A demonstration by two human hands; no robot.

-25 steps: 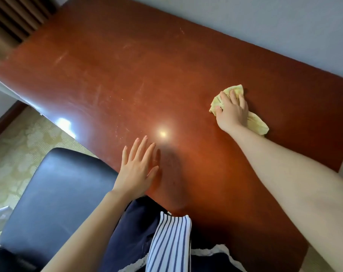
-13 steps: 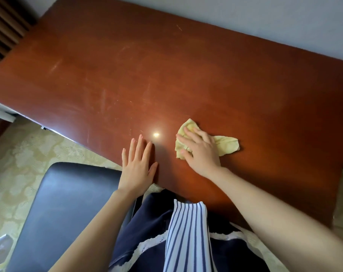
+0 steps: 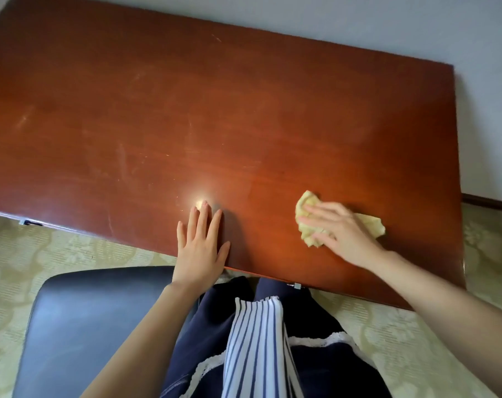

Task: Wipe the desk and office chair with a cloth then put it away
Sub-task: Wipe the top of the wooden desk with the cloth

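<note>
A crumpled pale yellow cloth lies on the reddish-brown wooden desk, near its front edge at the right. My right hand lies over the cloth with fingers stretched out, pressing it onto the wood; part of the cloth is hidden under the palm. My left hand rests flat on the desk's front edge, fingers straight and slightly spread, holding nothing. The black office chair stands at the lower left, its seat just under the desk edge.
The desk's back edge meets a pale wall. A patterned beige carpet covers the floor in front of and to the right of the desk. My dark skirt and striped top fill the lower middle.
My right hand slid the cloth from the far right toward me near the left hand, then right again along the front edge. The left hand stayed flat on the edge.
</note>
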